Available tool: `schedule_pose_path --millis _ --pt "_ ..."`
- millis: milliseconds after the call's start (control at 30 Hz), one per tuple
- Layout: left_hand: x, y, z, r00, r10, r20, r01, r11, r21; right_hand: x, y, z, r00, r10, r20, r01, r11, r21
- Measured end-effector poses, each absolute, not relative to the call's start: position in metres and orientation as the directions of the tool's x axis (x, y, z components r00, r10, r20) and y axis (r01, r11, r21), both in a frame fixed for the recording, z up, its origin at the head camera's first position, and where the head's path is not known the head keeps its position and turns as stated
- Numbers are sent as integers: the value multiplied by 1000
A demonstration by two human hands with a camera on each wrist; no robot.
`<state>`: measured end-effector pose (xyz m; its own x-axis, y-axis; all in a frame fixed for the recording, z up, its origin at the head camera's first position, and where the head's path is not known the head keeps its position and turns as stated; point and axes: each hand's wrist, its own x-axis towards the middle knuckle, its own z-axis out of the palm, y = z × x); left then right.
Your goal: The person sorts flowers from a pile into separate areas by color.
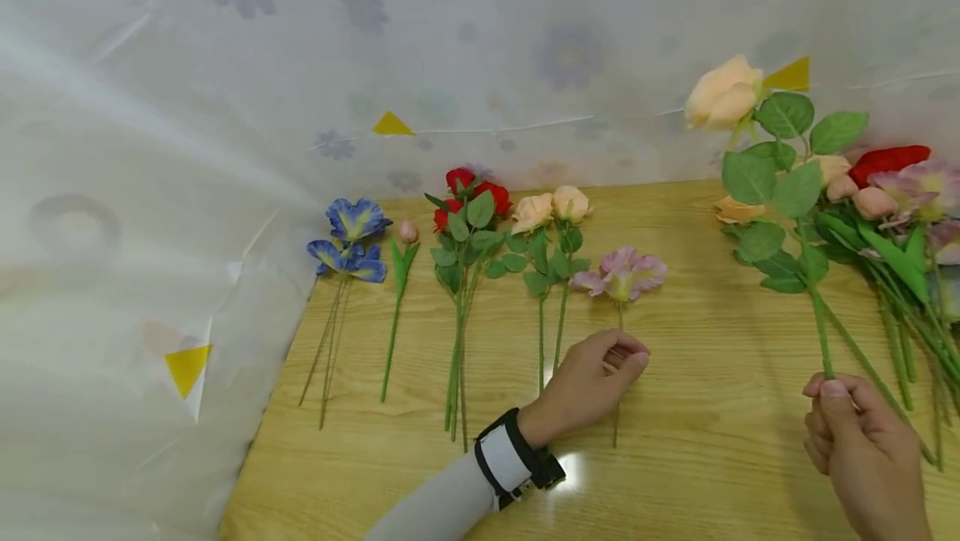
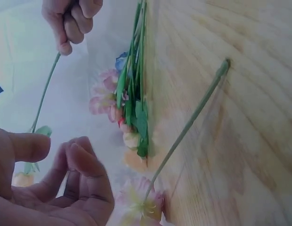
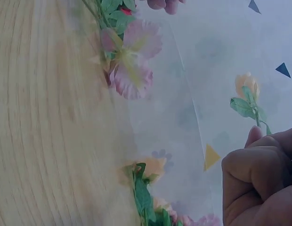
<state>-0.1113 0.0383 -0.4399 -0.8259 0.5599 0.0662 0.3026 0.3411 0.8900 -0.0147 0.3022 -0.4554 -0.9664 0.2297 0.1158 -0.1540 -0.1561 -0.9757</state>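
Right hand (image 1: 862, 449) pinching peach rose (image 1: 723, 95) by its stem, raised above the surface (image 1: 712, 458).
Right fingers closed on lower stem, bloom up, near mixed flower pile (image 1: 896, 249). Left hand (image 1: 581, 383) loosely curled, thumb and fingers apart, gripping nothing, over pink-purple flower (image 1: 626, 276) stem. Further left, lying: two peach roses (image 1: 572, 204), red roses (image 1: 491, 195), pink tulip (image 1: 408, 232), blue flowers (image 1: 356, 220).

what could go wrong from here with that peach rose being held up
The right hand pinches the raised peach rose by the stem, well below its bloom, so it might swing or twist.
In the head view, its leaves overlap the mixed flower pile, so they could snag if they touch; contact is unclear.
The left hand is near the lilac flower's stem and might nudge it.
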Motion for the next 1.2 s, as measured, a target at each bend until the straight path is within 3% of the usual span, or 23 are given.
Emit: schedule_pose_path --millis 133,300,533,967,1200 --pt "-109 41 -436 -819 565 101 322 307 896 -16 291 -451 -978 119 173 -198 -249 -948" --pt "-105 45 -431 -799 589 116 331 270 904 -20 272 -445 -987 6 159 -157 -221 -963" --pt "-102 50 -425 -798 597 83 292 263 920 -22 248 -445 -987 -61 151 -140 -157 -978" --pt "-98 54 -420 -807 578 123 309 235 922 -23 208 -452 -970 -163 180 -156 -153 -976" --pt "-96 49 -422 -820 559 126 304 239 922 -21 207 -447 -988 -144 61 -69 49 -996"
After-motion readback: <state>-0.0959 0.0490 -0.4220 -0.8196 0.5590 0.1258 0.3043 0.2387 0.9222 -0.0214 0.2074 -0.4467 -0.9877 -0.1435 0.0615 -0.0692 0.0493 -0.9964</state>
